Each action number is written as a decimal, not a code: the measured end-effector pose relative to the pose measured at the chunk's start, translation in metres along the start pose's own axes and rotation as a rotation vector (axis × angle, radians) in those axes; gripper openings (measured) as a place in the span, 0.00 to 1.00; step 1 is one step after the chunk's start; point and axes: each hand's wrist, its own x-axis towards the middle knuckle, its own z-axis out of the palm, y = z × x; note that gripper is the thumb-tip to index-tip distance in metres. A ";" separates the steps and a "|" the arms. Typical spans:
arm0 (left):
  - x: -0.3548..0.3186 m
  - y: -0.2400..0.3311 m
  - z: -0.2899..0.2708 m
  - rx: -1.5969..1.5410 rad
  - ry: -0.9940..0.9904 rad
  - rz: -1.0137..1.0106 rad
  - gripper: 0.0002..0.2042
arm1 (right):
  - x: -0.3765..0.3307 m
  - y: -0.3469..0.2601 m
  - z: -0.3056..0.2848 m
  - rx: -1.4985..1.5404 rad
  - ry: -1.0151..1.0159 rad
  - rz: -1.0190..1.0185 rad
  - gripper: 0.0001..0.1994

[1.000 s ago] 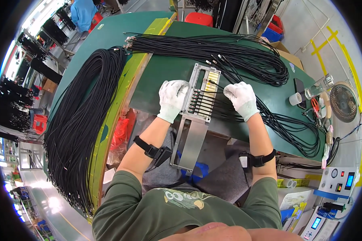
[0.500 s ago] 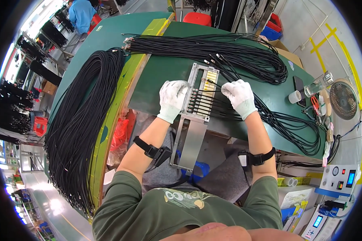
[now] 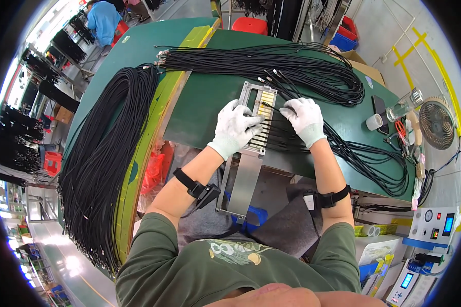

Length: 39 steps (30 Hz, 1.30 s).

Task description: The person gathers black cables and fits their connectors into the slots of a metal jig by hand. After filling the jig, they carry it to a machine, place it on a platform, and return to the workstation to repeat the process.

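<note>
A metal fixture (image 3: 250,146) with a row of yellowish slots (image 3: 267,97) lies over the table's near edge. Several black cables run rightward from its slots. My gloved left hand (image 3: 234,125) lies across the middle of the fixture, fingers stretched toward the right over the cable ends and covering them. Just right of the fixture, my gloved right hand (image 3: 305,120) is closed in a pinch on a black cable (image 3: 272,106), whose tip reaches to the upper slots. Whether my left fingertips touch a cable is hard to see.
Black cable bundles lie at the back (image 3: 261,59) and left (image 3: 107,138) of the green table (image 3: 189,115). At right stand a white cup (image 3: 374,122), a glass jar (image 3: 405,104), a phone (image 3: 380,113) and a fan (image 3: 436,123). A person in blue (image 3: 102,23) is at far left.
My left hand has moved right from the fixture's left edge onto its middle, with its fingers stretching out. My right hand stays nearly in place, still pinching the cable.
</note>
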 end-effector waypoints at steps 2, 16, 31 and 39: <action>-0.002 0.000 -0.001 -0.002 0.014 0.031 0.12 | -0.002 0.003 0.001 -0.051 -0.073 0.000 0.07; -0.013 0.008 0.000 -0.404 0.296 -0.120 0.07 | -0.012 -0.024 -0.023 0.268 -0.089 -0.218 0.08; -0.009 -0.004 -0.010 -0.365 0.313 -0.139 0.06 | -0.023 -0.012 -0.024 0.292 -0.147 -0.176 0.05; -0.017 -0.016 0.003 -0.365 0.266 -0.173 0.08 | -0.026 -0.013 -0.025 -0.035 -0.160 -0.238 0.05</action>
